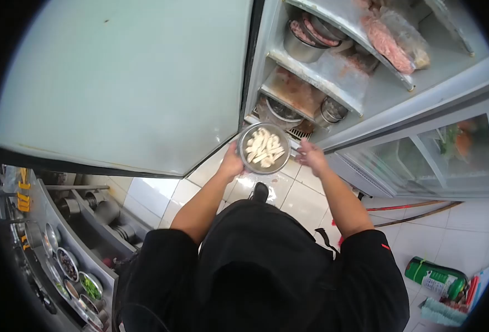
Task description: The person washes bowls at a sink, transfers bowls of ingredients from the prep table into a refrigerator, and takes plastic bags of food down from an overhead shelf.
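Holding a round, silver metal bowl (281,161) of pale, cut strips (265,148) before an open, grey, shelved refrigerator (399,105).
In the head view, the left hand (232,162) grasps the bowl's left rim; the right hand (312,156), released, fingers loosely bent, is just right of it, apart, above white floor tiles (302,202).

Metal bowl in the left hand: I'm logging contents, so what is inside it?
Inside the metal bowl lies a heap of pale strips; exactly what they are, I can't tell. Anything beneath the heap is covered and cannot be seen.
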`<state>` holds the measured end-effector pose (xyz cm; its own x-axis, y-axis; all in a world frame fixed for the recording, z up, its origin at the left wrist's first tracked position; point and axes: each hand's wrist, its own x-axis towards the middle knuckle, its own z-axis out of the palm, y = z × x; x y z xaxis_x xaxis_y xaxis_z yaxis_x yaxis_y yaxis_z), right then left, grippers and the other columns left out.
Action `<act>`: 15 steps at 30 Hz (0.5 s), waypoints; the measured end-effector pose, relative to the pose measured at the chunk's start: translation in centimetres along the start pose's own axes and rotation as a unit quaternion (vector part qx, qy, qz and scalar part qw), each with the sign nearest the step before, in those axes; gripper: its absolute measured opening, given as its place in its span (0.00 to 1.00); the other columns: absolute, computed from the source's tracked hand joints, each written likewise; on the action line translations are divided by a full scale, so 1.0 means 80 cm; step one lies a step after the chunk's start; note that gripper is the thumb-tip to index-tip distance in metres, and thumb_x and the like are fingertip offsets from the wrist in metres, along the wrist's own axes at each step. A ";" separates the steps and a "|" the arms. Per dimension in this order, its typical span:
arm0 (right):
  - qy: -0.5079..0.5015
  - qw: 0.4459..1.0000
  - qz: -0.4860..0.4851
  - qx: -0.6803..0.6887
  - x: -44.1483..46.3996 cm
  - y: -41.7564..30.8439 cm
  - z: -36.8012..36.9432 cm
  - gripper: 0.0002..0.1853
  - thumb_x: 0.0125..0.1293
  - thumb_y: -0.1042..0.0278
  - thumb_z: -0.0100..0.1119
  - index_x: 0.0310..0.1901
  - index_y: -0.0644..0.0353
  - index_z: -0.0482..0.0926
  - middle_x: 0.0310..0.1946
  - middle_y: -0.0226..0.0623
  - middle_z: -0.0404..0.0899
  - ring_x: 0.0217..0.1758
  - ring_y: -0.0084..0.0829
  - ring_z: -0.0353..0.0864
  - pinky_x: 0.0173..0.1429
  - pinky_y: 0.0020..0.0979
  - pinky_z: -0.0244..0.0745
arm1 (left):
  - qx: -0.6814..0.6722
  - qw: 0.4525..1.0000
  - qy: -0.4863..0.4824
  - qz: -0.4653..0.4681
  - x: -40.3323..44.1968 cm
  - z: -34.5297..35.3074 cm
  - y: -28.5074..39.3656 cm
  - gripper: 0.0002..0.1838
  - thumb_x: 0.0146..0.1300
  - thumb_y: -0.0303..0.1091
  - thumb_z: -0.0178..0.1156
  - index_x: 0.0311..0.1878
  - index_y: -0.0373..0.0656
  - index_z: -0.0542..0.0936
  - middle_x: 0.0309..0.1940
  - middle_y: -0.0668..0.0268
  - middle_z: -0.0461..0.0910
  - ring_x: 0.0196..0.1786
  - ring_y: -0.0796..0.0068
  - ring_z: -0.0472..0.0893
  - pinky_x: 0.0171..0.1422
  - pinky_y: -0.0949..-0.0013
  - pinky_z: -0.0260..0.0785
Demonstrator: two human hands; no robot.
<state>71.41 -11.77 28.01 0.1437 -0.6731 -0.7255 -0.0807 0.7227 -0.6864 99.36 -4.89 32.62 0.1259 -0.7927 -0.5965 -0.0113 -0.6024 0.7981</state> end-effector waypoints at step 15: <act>0.110 0.983 -0.127 0.078 0.026 0.016 -0.080 0.10 0.61 0.72 0.60 0.25 0.56 0.70 0.22 0.25 0.72 0.24 0.17 0.65 0.28 0.24 0.60 | 0.154 0.988 0.014 0.015 0.096 0.119 0.013 0.29 0.64 0.27 0.51 0.68 0.45 0.59 0.37 0.54 0.80 0.26 0.67 0.79 0.22 0.68 0.70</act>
<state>65.29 -13.23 25.29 -0.0789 -0.8397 -0.5373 0.0842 0.5314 -0.8429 90.84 -12.51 28.08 0.1484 -0.8107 -0.5663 -0.3155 -0.5815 0.7499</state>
